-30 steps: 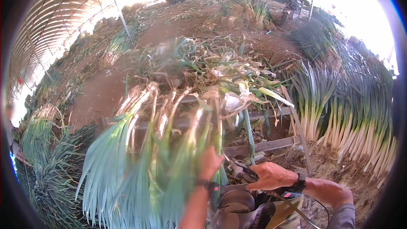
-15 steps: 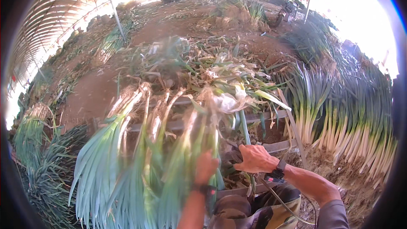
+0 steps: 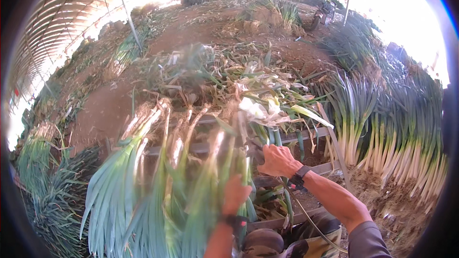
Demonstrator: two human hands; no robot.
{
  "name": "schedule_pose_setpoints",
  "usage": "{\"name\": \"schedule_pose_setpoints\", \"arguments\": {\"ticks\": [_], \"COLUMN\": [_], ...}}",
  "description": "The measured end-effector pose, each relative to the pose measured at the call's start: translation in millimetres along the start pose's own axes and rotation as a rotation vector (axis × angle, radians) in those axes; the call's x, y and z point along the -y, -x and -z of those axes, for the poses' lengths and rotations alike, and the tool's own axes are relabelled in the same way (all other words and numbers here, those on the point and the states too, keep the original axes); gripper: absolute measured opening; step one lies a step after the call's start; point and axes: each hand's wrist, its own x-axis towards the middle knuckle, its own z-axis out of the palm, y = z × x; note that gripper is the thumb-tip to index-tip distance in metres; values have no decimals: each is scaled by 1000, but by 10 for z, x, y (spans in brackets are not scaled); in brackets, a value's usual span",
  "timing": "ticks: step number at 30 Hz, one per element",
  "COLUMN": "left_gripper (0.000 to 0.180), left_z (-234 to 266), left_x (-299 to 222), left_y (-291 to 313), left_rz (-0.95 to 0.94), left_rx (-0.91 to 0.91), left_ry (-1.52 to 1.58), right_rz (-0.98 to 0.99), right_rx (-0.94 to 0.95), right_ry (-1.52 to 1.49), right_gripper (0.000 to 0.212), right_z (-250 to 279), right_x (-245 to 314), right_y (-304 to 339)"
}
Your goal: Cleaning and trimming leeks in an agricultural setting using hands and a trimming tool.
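My left hand (image 3: 236, 192), slightly blurred, is closed around a long green onion (image 3: 241, 131), whose pale stalk and roots point away from me. My right hand (image 3: 281, 161) grips a dark nozzle-like tool (image 3: 255, 149) close beside that stalk. From under this hand a thin hose (image 3: 308, 214) runs down to the lower right. Several unpeeled green onions (image 3: 112, 177) lie to the left across a slatted frame (image 3: 191, 148), roots away and leaves hanging toward me. Both wrists wear dark bands.
Beyond the frame spreads a heap of peeled skins and leaves (image 3: 258, 86). Rows of cleaned green onions (image 3: 397, 129) lie on the right. More bunches (image 3: 57, 181) are at left. A motorbike (image 3: 325, 12) and a metal pole (image 3: 128, 12) stand farther off.
My right hand has moved up and slightly left with the tool, nearer the stalk. My left hand has shifted slightly right, still holding the green onion.
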Motion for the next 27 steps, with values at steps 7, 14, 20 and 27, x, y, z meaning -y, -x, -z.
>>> {"name": "schedule_pose_setpoints", "arguments": {"ticks": [7,14,20,27], "left_gripper": [67,51,52,47], "left_z": [290,693,422,71], "left_x": [-214,-329,-259,32], "left_y": [-15,176,270,535], "left_rz": [68,-82,-147,-80], "left_rx": [165,88,137,105], "left_ry": [-8,157,-22,-92], "right_rz": [-10,52,82,84], "right_rx": [-66,210,127,294], "right_ry": [-22,-118,-111,-26], "right_gripper": [52,56,65,61], "right_z": [80,434,464,450], "right_x": [-18,97,-37,-42], "right_y": [-4,1155,1642,1570]}}
